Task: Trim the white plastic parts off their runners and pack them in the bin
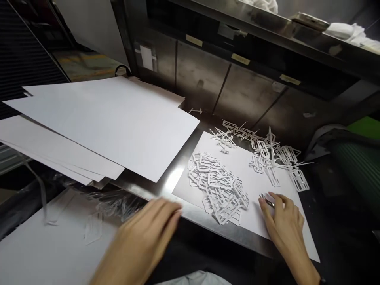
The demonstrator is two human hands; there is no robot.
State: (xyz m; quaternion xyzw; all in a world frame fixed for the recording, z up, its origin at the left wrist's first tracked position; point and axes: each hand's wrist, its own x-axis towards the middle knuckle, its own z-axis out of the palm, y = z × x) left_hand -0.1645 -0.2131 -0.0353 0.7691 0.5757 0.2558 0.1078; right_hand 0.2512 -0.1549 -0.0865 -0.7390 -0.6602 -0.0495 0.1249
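On a white sheet (pixel 255 213) lies a heap of small white slotted frames (pixel 219 184). Behind it and to the right are more white pieces with thin spikes (pixel 267 150). My right hand (pixel 285 217) rests at the sheet's right side, its thumb and forefinger closed round a small metal tool (pixel 268 202). My left hand (pixel 148 233) is slightly blurred above the bench's front edge, left of the heap. Its fingers are pressed together, and whatever they may hold is hidden.
Large white sheets (pixel 118 122) are stacked at the left. Below them, clear plastic film (pixel 118 204) lies by another white surface (pixel 59 245). A metal shelf (pixel 243 23) crosses above the back panel, with a phone-like object (pixel 310 20) on top. Green ribbed material (pixel 359 162) stands at the right.
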